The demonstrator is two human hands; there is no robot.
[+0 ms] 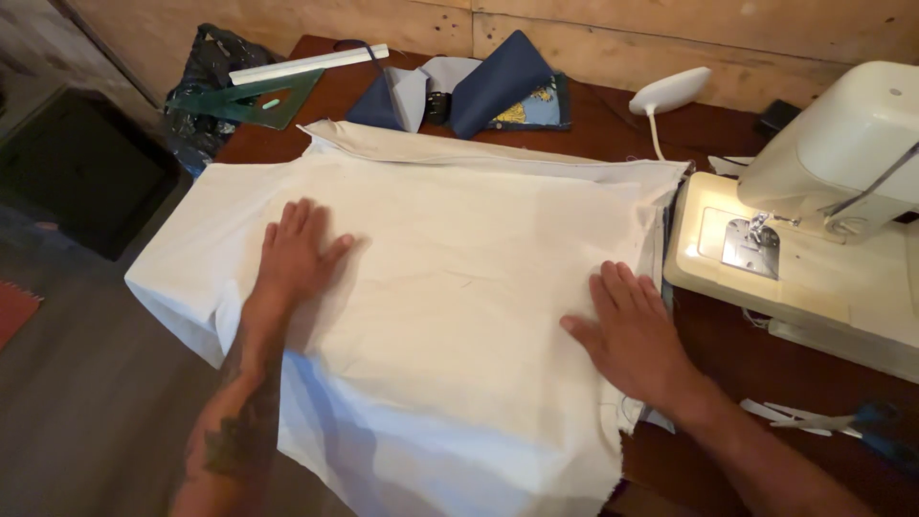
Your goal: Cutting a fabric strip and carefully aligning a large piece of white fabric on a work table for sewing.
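White cloth (450, 287) lies spread over most of a dark wooden table (613, 124), its near edge hanging off the front at about six o'clock and its far edge folded into a thicker band toward twelve. Both hands rest flat on it, palms down: the left hand (292, 254) presses at about nine o'clock of the sheet, fingers fairly close together and pointing away, thumb out to the side; the right hand (627, 330) presses near the ragged right edge at about three o'clock, fingers extended side by side, gripping nothing. By the look of it, the step in hand is smoothing and flattening the fabric, with the palms holding it taut between them. Faint creases cross the middle of the sheet, so a further stroke would call for even pressure outward from the centre without dragging the overhanging part off the table. Just beside the right edge, at about two o'clock, stands a cream sewing machine (823, 211) with its lamp lit over the needle plate; the cloth's edge lies close to its base. At about twelve o'clock sit folded navy fabric pieces (498, 86), and at about eleven a green set square (254, 101) with a pale ruler (306, 64) on it. Blue-handled scissors (876, 426) lie at about four o'clock, near the right forearm.
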